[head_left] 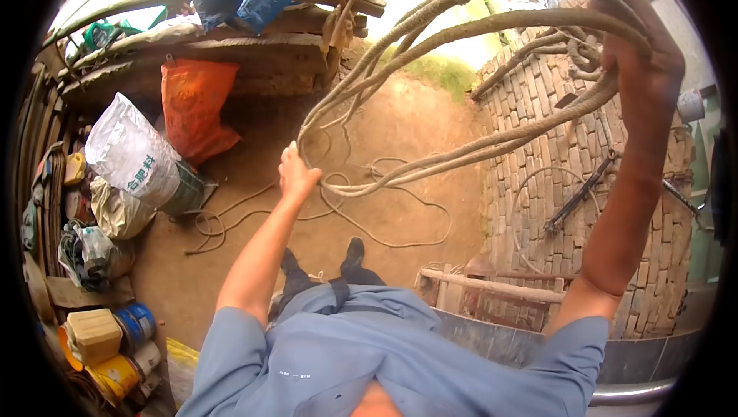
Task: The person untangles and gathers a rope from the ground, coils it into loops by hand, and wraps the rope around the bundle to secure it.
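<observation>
Several loops of a long rope (461,153) stretch between my two hands in a wide coil. My right hand (642,40) is raised high at the upper right, its fingers closed around the gathered loops. Lower down and left of centre, my left hand (297,175) grips the other end of the coil, thumb pointing right. From there a slack length of rope (407,244) trails over the ground in loose curves. Part of my right fingers is hidden behind the strands.
An orange sack (196,106) and a white sack (134,148) stand at the left by a wooden plank stack (223,59). Yellow and blue cans (137,325) sit lower left. On the right are a brick wall (553,132), a black pump-like tool (580,192) and a wooden pole (500,285).
</observation>
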### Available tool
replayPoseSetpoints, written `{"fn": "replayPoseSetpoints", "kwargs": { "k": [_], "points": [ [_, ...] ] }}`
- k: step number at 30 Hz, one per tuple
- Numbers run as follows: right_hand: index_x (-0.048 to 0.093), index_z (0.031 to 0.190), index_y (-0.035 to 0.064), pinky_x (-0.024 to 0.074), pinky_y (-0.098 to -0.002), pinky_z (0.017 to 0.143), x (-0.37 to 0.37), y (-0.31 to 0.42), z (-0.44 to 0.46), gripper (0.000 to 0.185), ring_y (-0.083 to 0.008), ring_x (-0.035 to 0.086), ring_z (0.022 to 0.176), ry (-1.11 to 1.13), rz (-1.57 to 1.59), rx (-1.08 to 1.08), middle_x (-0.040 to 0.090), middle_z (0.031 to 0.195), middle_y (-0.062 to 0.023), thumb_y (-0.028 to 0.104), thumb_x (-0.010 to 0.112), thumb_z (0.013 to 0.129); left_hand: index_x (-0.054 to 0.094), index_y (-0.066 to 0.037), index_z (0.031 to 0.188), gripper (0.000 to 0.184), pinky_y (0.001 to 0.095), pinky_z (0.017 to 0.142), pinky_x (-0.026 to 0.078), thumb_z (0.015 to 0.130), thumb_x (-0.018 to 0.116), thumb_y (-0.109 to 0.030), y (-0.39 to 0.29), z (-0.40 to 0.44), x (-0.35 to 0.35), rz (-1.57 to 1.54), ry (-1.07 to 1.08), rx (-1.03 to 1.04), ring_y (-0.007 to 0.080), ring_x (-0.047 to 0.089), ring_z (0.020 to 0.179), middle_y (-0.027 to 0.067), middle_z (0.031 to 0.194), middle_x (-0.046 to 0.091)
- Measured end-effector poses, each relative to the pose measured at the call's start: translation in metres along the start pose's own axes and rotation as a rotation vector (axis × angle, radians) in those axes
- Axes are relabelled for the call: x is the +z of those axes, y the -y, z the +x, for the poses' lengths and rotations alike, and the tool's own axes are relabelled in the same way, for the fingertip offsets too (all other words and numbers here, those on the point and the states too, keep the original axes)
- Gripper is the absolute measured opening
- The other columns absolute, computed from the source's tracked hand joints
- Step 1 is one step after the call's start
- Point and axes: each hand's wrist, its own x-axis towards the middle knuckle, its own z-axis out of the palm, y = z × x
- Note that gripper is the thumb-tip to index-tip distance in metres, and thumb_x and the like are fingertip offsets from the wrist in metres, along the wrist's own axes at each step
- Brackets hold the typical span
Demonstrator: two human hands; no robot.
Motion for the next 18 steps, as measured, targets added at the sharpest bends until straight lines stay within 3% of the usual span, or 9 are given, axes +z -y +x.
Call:
{"fn": "replayPoseSetpoints", "kwargs": {
  "k": [7, 11, 12, 13, 15, 17, 18],
  "points": [
    [0.064, 0.098, 0.0082, 0.0412, -0.0168, 0.042, -0.031, 0.014, 0.024, 0.009, -0.0033, 0.049, 0.048, -0.094, -0.065, -0.273, 0.06, 0.065, 0.0017, 0.015, 0.059, 0.099, 0.03, -0.01, 0.157, 0.101, 0.0471, 0.117, 0.036, 0.069, 0.08, -0.022, -0.053, 0.019, 0.034, -0.076, 0.077, 0.123, 0.0392, 0.034, 0.145, 0.0187, 0.161, 0.031],
    [0.061, 0.081, 0.0082, 0.0402, -0.0173, 0.038, -0.04, 0.02, 0.038, 0.019, -0.005, 0.048, 0.042, -0.107, -0.109, -0.421, 0.057, 0.058, 0.0015, 0.016, 0.059, 0.098, 0.034, -0.009, 0.154, 0.1, 0.0464, 0.118, 0.035, 0.068, 0.082, -0.025, -0.073, 0.013, 0.073, -0.14, 0.235, 0.223, 0.0406, 0.032, 0.145, 0.0199, 0.159, 0.032],
    [0.061, 0.077, 0.0082, 0.0399, -0.0174, 0.037, -0.043, 0.02, 0.042, 0.022, -0.0054, 0.047, 0.04, -0.104, -0.123, -0.456, 0.056, 0.056, 0.0014, 0.016, 0.059, 0.097, 0.041, -0.008, 0.15, 0.094, 0.0458, 0.114, 0.039, 0.067, 0.082, -0.025, -0.078, 0.005, 0.081, -0.117, 0.194, 0.294, 0.0395, 0.04, 0.14, 0.0213, 0.153, 0.041],
    [0.06, 0.073, 0.0082, 0.0396, -0.0175, 0.037, -0.045, 0.021, 0.045, 0.026, -0.0058, 0.047, 0.039, -0.106, -0.137, -0.491, 0.055, 0.055, 0.0014, 0.016, 0.059, 0.097, 0.041, -0.008, 0.15, 0.094, 0.0458, 0.114, 0.039, 0.067, 0.082, -0.025, -0.082, -0.001, 0.088, -0.121, 0.203, 0.3, 0.0395, 0.04, 0.14, 0.0213, 0.153, 0.041],
    [0.058, 0.064, 0.0082, 0.0391, -0.0178, 0.035, -0.048, 0.02, 0.051, 0.033, -0.0067, 0.047, 0.036, -0.104, -0.162, -0.557, 0.053, 0.051, 0.0013, 0.017, 0.059, 0.097, 0.051, -0.006, 0.143, 0.085, 0.045, 0.108, 0.045, 0.066, 0.081, -0.025, -0.087, -0.015, 0.098, -0.205, 0.501, 0.46, 0.0385, 0.051, 0.131, 0.0227, 0.14, 0.054],
    [0.057, 0.056, 0.0082, 0.0385, -0.018, 0.033, -0.052, 0.017, 0.057, 0.041, -0.0075, 0.046, 0.033, -0.111, -0.187, -0.621, 0.052, 0.048, 0.0011, 0.017, 0.059, 0.096, 0.062, -0.004, 0.113, 0.055, 0.0451, 0.084, 0.052, 0.065, 0.082, -0.021, -0.081, -0.033, 0.127, -0.288, 0.392, 0.631, 0.037, 0.066, 0.095, 0.0199, 0.097, 0.066],
    [0.056, 0.052, 0.0081, 0.0383, -0.0182, 0.032, -0.055, 0.014, 0.06, 0.045, -0.0079, 0.046, 0.031, -0.114, -0.203, -0.649, 0.051, 0.046, 0.0011, 0.017, 0.059, 0.096, 0.063, -0.004, 0.109, 0.049, 0.0422, 0.081, 0.053, 0.068, 0.081, -0.022, -0.086, -0.044, 0.126, -0.29, 0.466, 0.601, 0.0312, 0.067, 0.091, 0.0158, 0.093, 0.067]
  ]
}}
